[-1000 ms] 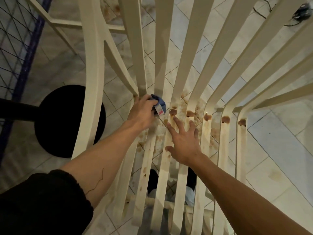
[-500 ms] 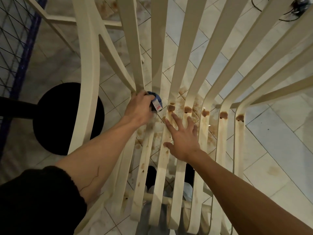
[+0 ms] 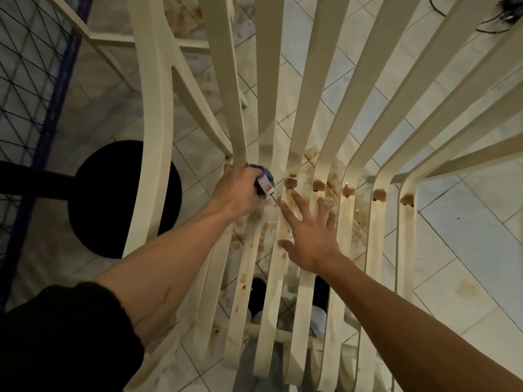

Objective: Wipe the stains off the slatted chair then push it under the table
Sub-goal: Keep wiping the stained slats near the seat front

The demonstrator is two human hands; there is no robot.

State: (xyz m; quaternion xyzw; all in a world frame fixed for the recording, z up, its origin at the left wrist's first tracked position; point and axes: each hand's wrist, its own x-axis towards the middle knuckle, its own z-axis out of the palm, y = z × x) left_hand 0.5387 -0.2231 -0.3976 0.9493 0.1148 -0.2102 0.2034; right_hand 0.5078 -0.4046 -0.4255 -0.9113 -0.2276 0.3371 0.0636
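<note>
The cream slatted chair (image 3: 376, 154) fills the view from above, its back slats fanning upward and its seat slats running toward me. Brown stains (image 3: 378, 194) sit in a row where the seat bends into the back, and smaller spots dot the seat slats. My left hand (image 3: 237, 190) grips a blue cloth (image 3: 266, 181) with a white and red tag, pressed at the bend of the leftmost slats. My right hand (image 3: 310, 236) lies flat on the seat slats, fingers spread, just right of the cloth.
A round black base (image 3: 93, 199) with a dark bar stands on the tiled floor at the left. A wire mesh panel with a blue frame (image 3: 48, 123) runs along the far left. Cables (image 3: 498, 15) lie at the top right. Stained tiles show between the slats.
The view has shifted slightly. My left hand with the cloth stays at the bend of the left slats, moved only a little. My right hand remains flat on the seat.
</note>
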